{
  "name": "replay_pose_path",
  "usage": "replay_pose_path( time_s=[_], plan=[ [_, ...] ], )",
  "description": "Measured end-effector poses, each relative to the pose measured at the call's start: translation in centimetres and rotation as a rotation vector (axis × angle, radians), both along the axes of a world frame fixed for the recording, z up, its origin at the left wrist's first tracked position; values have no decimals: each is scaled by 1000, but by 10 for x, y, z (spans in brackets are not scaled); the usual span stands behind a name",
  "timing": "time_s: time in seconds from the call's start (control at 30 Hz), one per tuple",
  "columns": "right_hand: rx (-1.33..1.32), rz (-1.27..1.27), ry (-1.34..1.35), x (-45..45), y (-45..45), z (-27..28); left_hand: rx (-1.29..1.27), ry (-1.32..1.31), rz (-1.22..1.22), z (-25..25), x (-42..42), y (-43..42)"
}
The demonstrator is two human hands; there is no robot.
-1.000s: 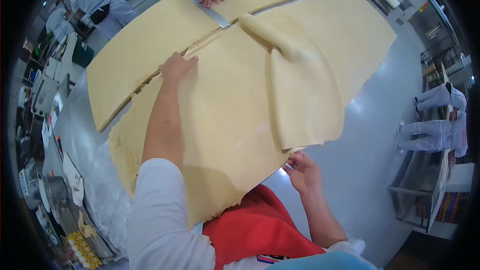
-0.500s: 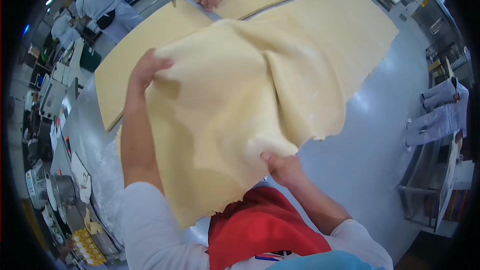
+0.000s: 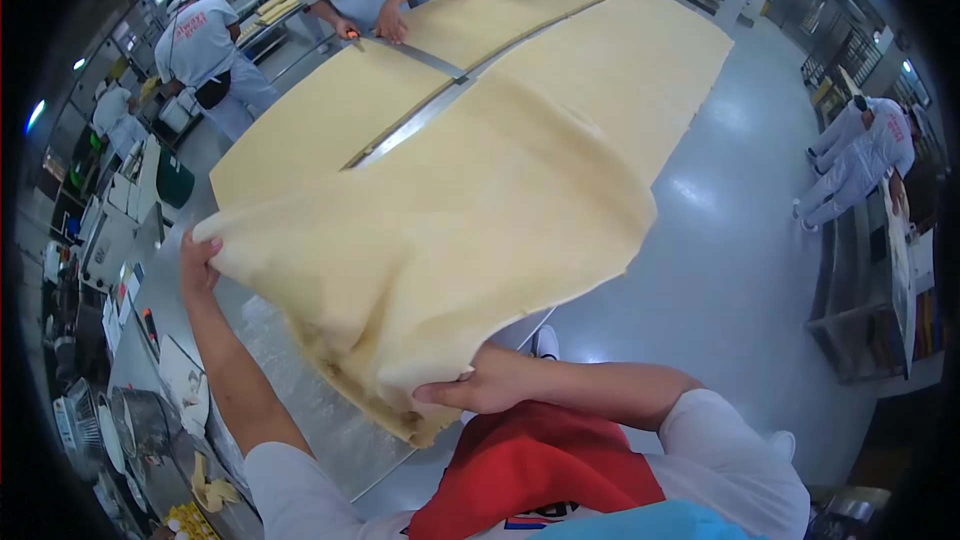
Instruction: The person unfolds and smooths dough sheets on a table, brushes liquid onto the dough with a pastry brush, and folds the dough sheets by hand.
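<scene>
A large sheet of pale yellow dough (image 3: 480, 200) hangs partly raised over the near part of the metal table, its near edge lifted and draped. My left hand (image 3: 200, 258) grips its left corner, thumb on top and fingers hidden underneath. Near my red apron, my right hand (image 3: 480, 382) pinches the near edge, the thumb pressing on the dough. Folds run down between the two hands. Beyond a narrow strip of bare metal lie further flat dough pieces, one at the left (image 3: 330, 105) and one at the back (image 3: 510, 15).
Across the table a co-worker's hand (image 3: 347, 32) holds an orange-handled tool near the dough; other people stand behind. A floured patch of tabletop (image 3: 300, 370) shows at left, with a metal pot (image 3: 140, 418) beside it. Another person (image 3: 865, 145) works at the right bench.
My left hand has moved left and down with its corner; my right hand has come left and lower. The dough sheet is more spread out, uncovering the gap beyond it.
</scene>
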State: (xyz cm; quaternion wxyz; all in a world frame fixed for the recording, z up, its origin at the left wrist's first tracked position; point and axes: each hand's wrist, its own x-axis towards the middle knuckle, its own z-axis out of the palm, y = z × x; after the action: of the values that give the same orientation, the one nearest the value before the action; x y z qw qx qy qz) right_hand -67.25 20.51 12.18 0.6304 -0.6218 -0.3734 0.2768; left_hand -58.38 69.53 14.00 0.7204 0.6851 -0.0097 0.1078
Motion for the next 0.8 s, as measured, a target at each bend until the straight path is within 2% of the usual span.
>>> replay_pose_path(
  time_s=[0.07, 0.1, 0.17, 0.2, 0.23, 0.27, 0.3, 0.37, 0.43, 0.47, 0.53, 0.57, 0.63, 0.67, 0.8],
  plan=[
    [-44, 23, 47, -22, 24, 13, -62, -26, 47, -17, -32, 34],
    [-327, 91, 339, -32, 35, 28, -102, 7, 162, -31, -46, 57],
    [-607, 143, 631, -53, 47, 17, -149, 103, 353, -64, -72, 96],
    [-438, 131, 303, -69, 51, -24, -152, 171, 428, -84, -82, 114],
    [-269, 116, -19, -77, 53, -56, 27, 348, 448, -116, -88, 144],
    [-170, 168, -29, -76, 48, -71, 211, 524, 465, -138, -89, 165],
    [-70, 222, -39, -76, 37, -83, 213, 528, 458, -140, -89, 160],
    [-307, 147, 343, -72, -10, -103, 1068, 642, 571, -142, -84, 143],
    [-185, -403, 693, -72, -58, -128, 1489, 493, 600, -171, -47, 163],
    [-132, -679, 749, -68, -83, -142, 1226, 331, 651, -150, -32, 119],
    [-15, -1235, 719, -56, -110, -172, 1195, 199, 512, -121, 4, 39],
    [-19, -1225, 728, -50, -111, -175, 1168, 162, 438, -121, 28, 4],
    [161, -1327, 1055, -31, -116, -178, 1223, 91, 225, -132, 70, -57],
    [159, -1321, 1056, -25, -116, -178, 1274, 76, 158, -138, 82, -83],
    [388, -1010, 1050, -5, -90, -151, 1408, 140, 48, -148, 118, -135]
  ],
)
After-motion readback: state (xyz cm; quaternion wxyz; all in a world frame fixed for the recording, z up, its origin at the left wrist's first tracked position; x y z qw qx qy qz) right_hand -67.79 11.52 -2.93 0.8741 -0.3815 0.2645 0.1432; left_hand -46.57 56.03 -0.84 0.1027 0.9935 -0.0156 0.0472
